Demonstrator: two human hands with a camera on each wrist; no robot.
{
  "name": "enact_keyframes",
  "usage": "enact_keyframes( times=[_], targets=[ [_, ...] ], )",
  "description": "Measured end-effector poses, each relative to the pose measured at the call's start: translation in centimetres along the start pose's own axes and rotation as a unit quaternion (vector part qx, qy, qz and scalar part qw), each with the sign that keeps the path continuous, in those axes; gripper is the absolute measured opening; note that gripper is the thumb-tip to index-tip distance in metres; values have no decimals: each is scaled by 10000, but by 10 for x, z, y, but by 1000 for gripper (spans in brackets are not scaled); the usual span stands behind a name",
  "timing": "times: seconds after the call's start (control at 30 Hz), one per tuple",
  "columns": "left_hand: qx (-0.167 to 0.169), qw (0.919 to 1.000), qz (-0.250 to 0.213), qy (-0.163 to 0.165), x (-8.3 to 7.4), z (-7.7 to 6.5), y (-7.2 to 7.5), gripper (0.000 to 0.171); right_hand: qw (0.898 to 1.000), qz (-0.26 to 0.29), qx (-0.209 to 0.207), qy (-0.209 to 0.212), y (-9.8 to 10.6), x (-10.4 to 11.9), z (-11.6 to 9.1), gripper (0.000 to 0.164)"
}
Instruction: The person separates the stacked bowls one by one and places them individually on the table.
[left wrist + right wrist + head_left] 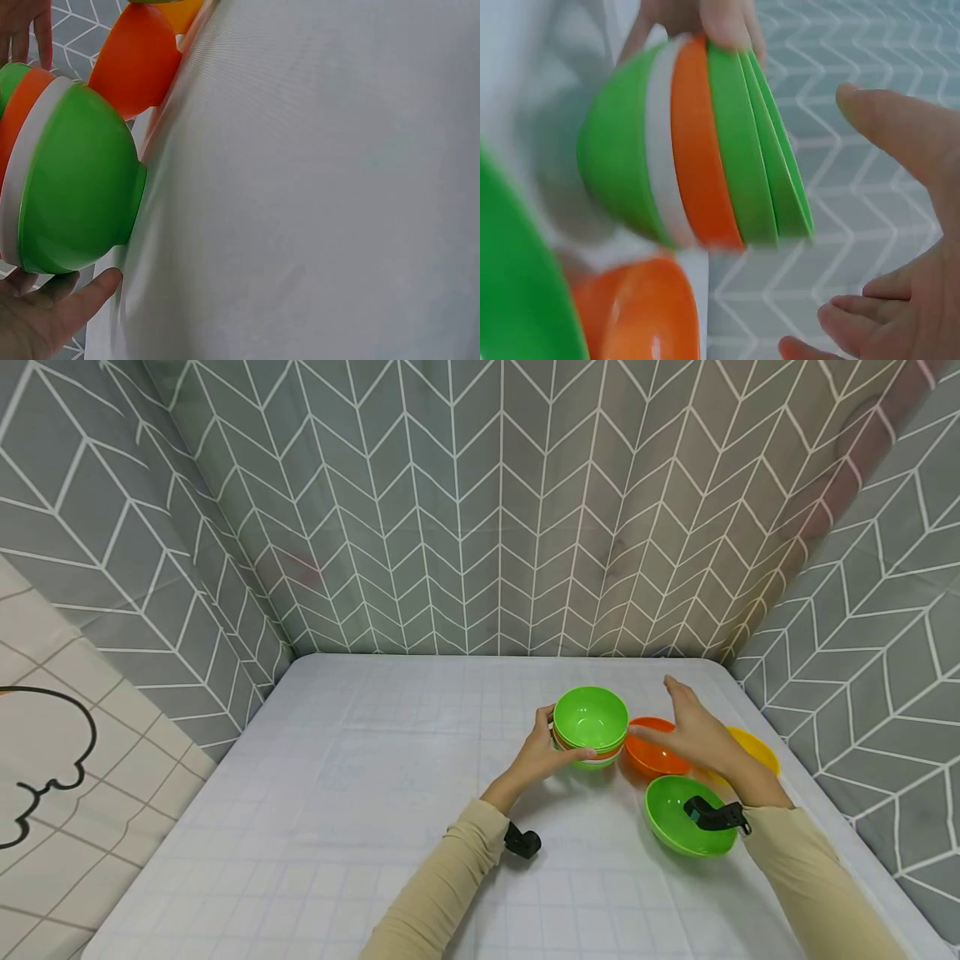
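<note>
My left hand [542,755] grips the left side of a stack of nested bowls [591,720], with the thumb across the near side. Green bowls top the stack, above orange, white and another green one, as the right wrist view shows of the layered bowls [694,150]. Just to the right of the stack, my right hand [701,735] is raised with thumb and fingers spread apart, holding nothing. An orange bowl [651,760] sits under and beside that hand, partly covered by it.
Nearer the front right stands a larger green bowl [666,814], overlapped by the right wrist's black camera [714,815]. Behind the right forearm is a yellow bowl [761,752]. A white cloth covers the table [375,793]; patterned grey curtains [480,510] enclose its back and sides.
</note>
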State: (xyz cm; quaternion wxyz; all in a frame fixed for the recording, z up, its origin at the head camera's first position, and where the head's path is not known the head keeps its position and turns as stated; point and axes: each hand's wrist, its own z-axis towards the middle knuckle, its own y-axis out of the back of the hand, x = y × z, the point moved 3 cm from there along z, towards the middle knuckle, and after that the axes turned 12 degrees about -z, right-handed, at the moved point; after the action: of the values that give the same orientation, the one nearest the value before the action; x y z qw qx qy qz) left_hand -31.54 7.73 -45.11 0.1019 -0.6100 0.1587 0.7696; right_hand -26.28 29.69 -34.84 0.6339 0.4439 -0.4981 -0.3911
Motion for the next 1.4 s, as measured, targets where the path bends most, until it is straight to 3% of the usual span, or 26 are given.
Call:
enact_keyframes(
  times=[0.13,0.27,0.47,0.77,0.97,1.03,1.23,1.4],
  targets=[
    [30,10000,-11,-70,0,0,1,89,9988,-42,128,477,-10,29,11,110],
    [95,9999,-34,-140,1,1,1,88,9978,-285,173,572,-19,43,17,110],
    [194,9996,79,-202,0,1,2,87,9970,-528,252,500,-26,48,24,112],
    [124,9951,859,-471,1,2,3,91,9932,-986,71,616,-29,50,30,121],
    [274,9873,1199,-1002,1,11,0,99,9933,-981,4,607,-30,50,29,122],
    [377,9859,1127,-1175,0,12,-2,102,9933,-965,-27,634,-31,50,30,122],
    [594,9920,641,-907,-1,8,-3,108,9931,-936,-101,702,-31,46,31,122],
    [714,9922,537,-867,0,8,-2,108,9969,-639,-7,457,-34,45,30,124]
  ],
)
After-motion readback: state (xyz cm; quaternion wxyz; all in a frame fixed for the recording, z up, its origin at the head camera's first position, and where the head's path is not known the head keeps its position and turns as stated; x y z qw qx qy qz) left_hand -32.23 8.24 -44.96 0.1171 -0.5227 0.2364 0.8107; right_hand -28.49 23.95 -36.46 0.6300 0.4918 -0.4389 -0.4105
